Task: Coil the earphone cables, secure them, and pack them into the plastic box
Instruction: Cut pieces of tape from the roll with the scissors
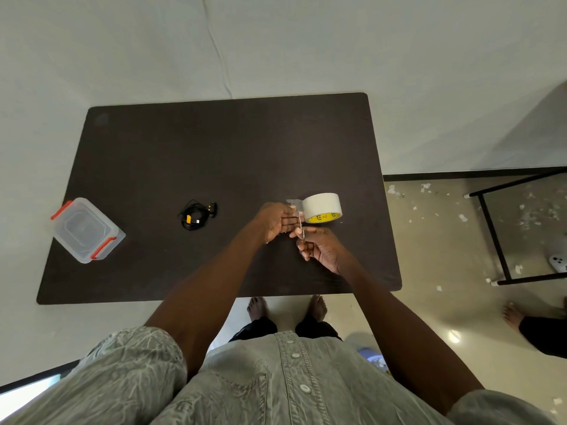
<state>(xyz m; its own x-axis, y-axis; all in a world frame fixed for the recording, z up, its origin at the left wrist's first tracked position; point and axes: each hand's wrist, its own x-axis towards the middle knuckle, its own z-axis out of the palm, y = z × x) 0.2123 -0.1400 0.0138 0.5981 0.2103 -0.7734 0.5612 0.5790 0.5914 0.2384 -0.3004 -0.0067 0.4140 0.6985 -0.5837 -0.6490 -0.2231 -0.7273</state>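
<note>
On the dark brown rectangular table (214, 148) the black earphone cable with yellow parts (197, 214) lies already wound into a loose coil, near the middle, a little to the left of the hands. The clear plastic box with red clips (87, 230) stands closed at the left edge of the table, well apart from the coil.

At the right side, the left hand (276, 220) has its fingers quite straight and together. They reach to the wide roll of white tape with a yellow inner ring (322, 207), and a short piece of tape (293, 202) is pulled out from the roll above the fingers. The right hand (319, 248), just nearer, pinches a thin metal tool (300, 223), probably small scissors, between thumb and curled fingers. Its tip points far, toward the tape piece; the blades are too thin to see clearly.

On the floor at the right, small white paper scraps (460, 216) lie around a black metal frame (494, 228).
</note>
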